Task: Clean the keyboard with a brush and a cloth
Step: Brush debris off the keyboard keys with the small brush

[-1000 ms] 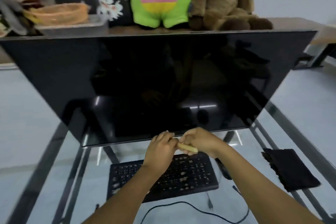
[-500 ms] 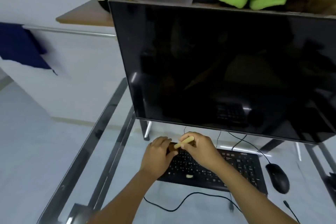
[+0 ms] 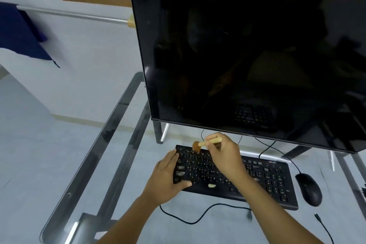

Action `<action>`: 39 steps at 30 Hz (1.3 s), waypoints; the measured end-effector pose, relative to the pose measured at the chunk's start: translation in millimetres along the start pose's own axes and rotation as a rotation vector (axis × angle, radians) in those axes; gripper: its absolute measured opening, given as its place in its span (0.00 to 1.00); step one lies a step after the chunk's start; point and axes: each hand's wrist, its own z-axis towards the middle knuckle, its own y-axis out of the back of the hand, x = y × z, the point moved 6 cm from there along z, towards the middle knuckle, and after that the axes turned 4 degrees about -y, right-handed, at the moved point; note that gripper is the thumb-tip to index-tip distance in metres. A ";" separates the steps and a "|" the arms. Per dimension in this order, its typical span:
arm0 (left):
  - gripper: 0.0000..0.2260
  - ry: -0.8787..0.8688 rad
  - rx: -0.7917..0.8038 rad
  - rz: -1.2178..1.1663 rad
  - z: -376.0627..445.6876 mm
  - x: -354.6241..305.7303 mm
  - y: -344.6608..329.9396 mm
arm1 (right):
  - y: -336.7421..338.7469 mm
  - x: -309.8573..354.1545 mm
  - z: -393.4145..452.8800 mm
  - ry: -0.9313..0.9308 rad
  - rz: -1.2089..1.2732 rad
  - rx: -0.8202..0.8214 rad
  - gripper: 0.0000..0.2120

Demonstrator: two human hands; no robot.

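Keyboard (image 3: 257, 176): black, full-size w/ white legends, lay flat on glass desk (image 3: 122, 164) just in front of dark monitor (image 3: 247, 55), mouse (image 3: 309, 189) just to its right. Carried small pale bits on keys near L end and front row. Logo at top-right corner too small to read. Brush (image 3: 206, 143), pale handle, brown bristles, pinched by right hand (image 3: 223, 154), bristles down on top-left key rows. Left hand (image 3: 168, 178) rested, fingers straight, on kbd's L edge.
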 end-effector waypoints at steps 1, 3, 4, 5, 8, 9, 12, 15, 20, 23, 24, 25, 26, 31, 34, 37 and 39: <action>0.43 0.011 0.010 0.012 -1.2 0.9 -0.1 | -6.3 -0.7 -0.1 -0.038 0.038 0.057 0.03; 0.45 0.043 0.044 0.045 -4.2 5.0 -1.2 | -23.1 0.9 -4.0 -0.058 -0.007 0.201 0.04; 0.45 0.054 0.059 0.055 -5.6 7.9 -2.7 | -26.7 3.0 -4.3 -0.043 -0.037 0.194 0.04; 0.46 0.054 0.067 0.059 -7.1 10.4 -4.2 | -25.6 5.9 -2.3 -0.016 -0.064 0.122 0.04; 0.46 0.023 0.065 0.057 -8.9 12.8 -6.3 | -19.0 17.2 1.2 0.042 -0.017 -0.052 0.05; 0.46 0.016 0.065 0.059 -8.9 13.2 -6.7 | -23.9 19.3 2.1 0.029 -0.013 -0.007 0.05; 0.46 0.016 0.077 0.078 -8.7 14.8 -7.5 | -42.7 17.1 1.4 0.019 -0.126 0.151 0.05; 0.46 0.022 0.094 0.098 -7.7 13.5 -8.4 | -26.8 13.4 5.4 -0.023 -0.069 0.000 0.05; 0.45 0.028 0.086 0.119 -9.9 15.0 -7.2 | -29.9 -2.1 -1.6 -0.120 -0.086 0.158 0.05; 0.45 0.026 0.107 0.134 -10.1 15.5 -10.7 | -4.1 -15.2 -3.9 -0.130 -0.014 -0.050 0.06; 0.45 0.022 0.106 0.136 -10.3 16.5 -11.7 | -2.9 -14.8 -5.6 -0.126 -0.001 -0.013 0.06; 0.45 0.019 0.110 0.138 -11.4 16.7 -12.4 | -6.0 -14.4 -9.2 -0.116 -0.022 0.078 0.06; 0.45 0.018 0.115 0.142 -12.6 17.7 -13.4 | -9.4 -15.1 -13.2 -0.113 -0.051 0.146 0.07; 0.47 0.022 0.140 0.165 -11.6 17.8 -14.7 | 18.5 -14.2 -18.1 -0.076 0.061 -0.099 0.05; 0.47 0.022 0.145 0.200 -12.7 20.4 -15.9 | -6.2 -19.5 -32.7 -0.145 0.019 0.221 0.04; 0.48 0.033 0.162 0.224 -13.0 22.3 -18.1 | 2.4 -22.9 -45.3 -0.074 -0.040 -0.037 0.05; 0.48 0.040 0.168 0.243 -11.4 19.4 -19.7 | 6.5 -25.5 -55.8 -0.080 0.081 -0.115 0.05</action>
